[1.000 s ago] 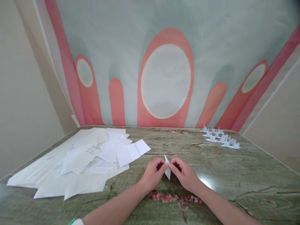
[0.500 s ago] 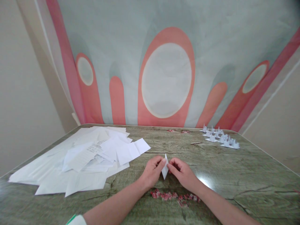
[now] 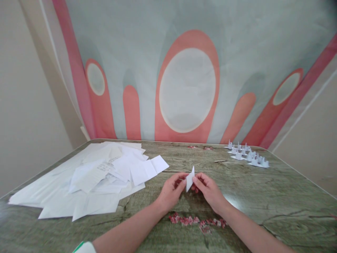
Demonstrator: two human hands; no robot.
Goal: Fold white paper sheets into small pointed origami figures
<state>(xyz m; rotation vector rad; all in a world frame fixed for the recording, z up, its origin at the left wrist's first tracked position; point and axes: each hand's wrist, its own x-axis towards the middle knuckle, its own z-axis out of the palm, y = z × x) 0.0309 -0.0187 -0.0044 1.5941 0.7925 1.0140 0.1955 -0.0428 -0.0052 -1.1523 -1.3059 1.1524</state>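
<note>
A small piece of folded white paper (image 3: 190,180) with pointed ends stands tilted between my two hands, just above the wooden-patterned table. My left hand (image 3: 172,189) pinches its left side between thumb and fingers. From the other side my right hand (image 3: 207,189) grips it, thumb on the near face and fingers behind. Part of the paper is hidden by my fingers.
A wide heap of loose white paper sheets (image 3: 94,175) covers the table's left side, with creased paper (image 3: 149,169) at its right end. Several small folded paper figures (image 3: 238,154) stand at the back right. A printed backdrop (image 3: 186,88) rises behind the table (image 3: 147,225).
The folded paper has moved slightly up and to the right and has turned, leaning its top point rightward. My right hand has shifted right, and my fingers have changed their hold.
</note>
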